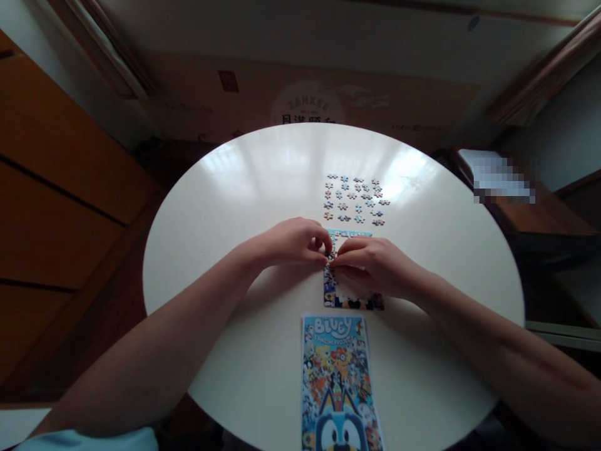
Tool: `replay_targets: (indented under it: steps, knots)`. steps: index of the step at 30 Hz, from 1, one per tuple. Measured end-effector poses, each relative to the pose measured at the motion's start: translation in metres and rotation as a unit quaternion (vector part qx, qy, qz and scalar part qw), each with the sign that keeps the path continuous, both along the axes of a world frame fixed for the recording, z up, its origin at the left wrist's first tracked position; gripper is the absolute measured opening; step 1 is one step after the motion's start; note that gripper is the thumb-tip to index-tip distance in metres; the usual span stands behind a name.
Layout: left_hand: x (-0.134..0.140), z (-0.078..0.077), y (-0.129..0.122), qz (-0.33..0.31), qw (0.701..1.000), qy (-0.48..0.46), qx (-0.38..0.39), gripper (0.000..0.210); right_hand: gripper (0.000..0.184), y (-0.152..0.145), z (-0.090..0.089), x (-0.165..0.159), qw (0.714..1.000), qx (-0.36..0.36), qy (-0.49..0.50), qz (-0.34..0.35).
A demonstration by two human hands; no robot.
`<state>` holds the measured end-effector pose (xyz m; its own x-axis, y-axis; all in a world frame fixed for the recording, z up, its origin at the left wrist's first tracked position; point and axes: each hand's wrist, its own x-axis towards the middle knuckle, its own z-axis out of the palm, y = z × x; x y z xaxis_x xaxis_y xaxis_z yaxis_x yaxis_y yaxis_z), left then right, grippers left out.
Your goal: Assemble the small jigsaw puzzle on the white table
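Observation:
A partly assembled jigsaw puzzle lies flat on the white table, its border joined around a bare middle. At its left edge, the thumb and index finger of my left hand are closed on a jigsaw piece in the border. My right hand reaches across the puzzle from the right, fingertips pinched at the same spot and almost touching the left ones. The piece between them is mostly hidden by the fingers. Part of the puzzle's right side is covered by my right hand.
Several loose jigsaw pieces are spread in rough rows beyond the puzzle. A printed Bluey picture sheet lies nearer to me. The oval white table has a wooden cabinet to its left and a wooden bench to its right.

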<state>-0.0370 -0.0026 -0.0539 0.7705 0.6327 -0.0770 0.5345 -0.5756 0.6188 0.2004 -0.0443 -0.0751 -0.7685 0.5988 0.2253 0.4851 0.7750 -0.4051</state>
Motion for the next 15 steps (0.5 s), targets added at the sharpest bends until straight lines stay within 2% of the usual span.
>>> replay_targets:
  steps: [7,15]
  knots:
    - [-0.0002,-0.0012,0.0013,0.006,1.000,-0.003,-0.002,0.018,0.021,-0.0011,0.0008,-0.0007,1.000,-0.012,0.010,-0.003]
    - [0.0002,-0.0024,0.0009,0.017,1.000,-0.003,0.009,0.016,0.021,-0.0062,0.0062,-0.0001,0.999,0.029,-0.032,-0.011]
